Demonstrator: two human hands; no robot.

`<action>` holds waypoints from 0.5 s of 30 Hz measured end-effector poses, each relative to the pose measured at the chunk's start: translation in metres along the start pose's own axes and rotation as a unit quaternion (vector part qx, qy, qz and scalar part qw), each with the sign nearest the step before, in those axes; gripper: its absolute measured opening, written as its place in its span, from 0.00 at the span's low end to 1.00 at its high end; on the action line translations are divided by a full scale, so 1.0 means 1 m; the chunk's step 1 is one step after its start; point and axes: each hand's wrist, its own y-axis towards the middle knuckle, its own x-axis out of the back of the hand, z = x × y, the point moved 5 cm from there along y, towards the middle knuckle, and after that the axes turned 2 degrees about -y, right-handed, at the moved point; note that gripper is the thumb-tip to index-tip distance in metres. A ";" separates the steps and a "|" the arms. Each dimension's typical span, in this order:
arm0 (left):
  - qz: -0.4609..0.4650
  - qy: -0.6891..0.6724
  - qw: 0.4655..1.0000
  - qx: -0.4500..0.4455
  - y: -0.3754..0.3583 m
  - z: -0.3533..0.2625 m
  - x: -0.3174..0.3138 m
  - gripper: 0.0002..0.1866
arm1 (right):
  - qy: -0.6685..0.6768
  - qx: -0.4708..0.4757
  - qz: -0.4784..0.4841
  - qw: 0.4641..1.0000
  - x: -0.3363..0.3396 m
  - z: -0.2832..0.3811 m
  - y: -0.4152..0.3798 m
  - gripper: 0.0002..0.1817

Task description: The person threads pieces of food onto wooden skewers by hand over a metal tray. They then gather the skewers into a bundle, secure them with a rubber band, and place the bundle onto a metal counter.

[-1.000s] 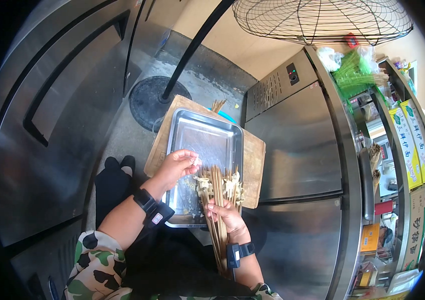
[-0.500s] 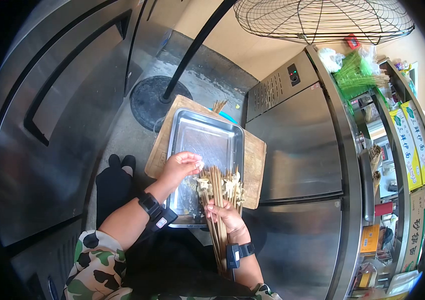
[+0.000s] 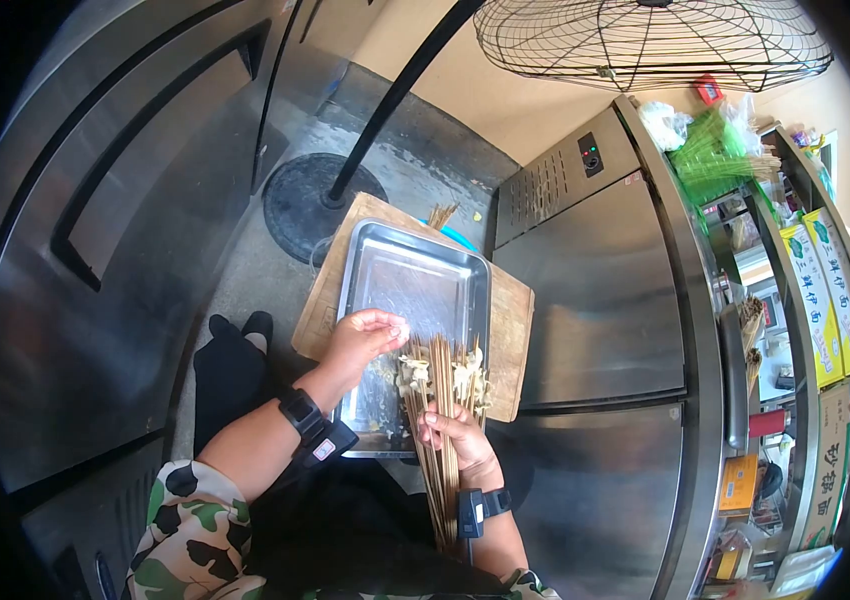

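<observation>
My right hand (image 3: 460, 440) is closed around a thick bundle of thin bamboo skewers (image 3: 442, 385), their points up and away from me. Pale, yellowish-white pieces of food (image 3: 470, 375) are threaded near the upper ends on both sides of the bundle. My left hand (image 3: 367, 338) pinches a small whitish piece of food (image 3: 401, 332) just left of the skewer tips. Both hands are over the near part of a shallow steel tray (image 3: 345, 290). Wet smears and pale scraps mark the tray's bottom.
The tray rests on a wooden board (image 3: 513, 310). Behind it stand a round black fan base (image 3: 290, 210) and its pole (image 3: 385, 120). Steel cabinets (image 3: 595, 310) flank both sides. Shelves at right carry yellow boxes (image 3: 813, 300) and more green-bagged skewers (image 3: 715, 140).
The view has shifted very slightly. My left hand stays by the skewer tips with its pinch, and my right hand keeps its hold on the bundle.
</observation>
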 end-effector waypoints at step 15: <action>0.037 0.036 0.997 -0.055 -0.005 -0.001 -0.016 0.08 | 0.001 -0.010 -0.018 1.000 0.004 -0.002 0.001 0.04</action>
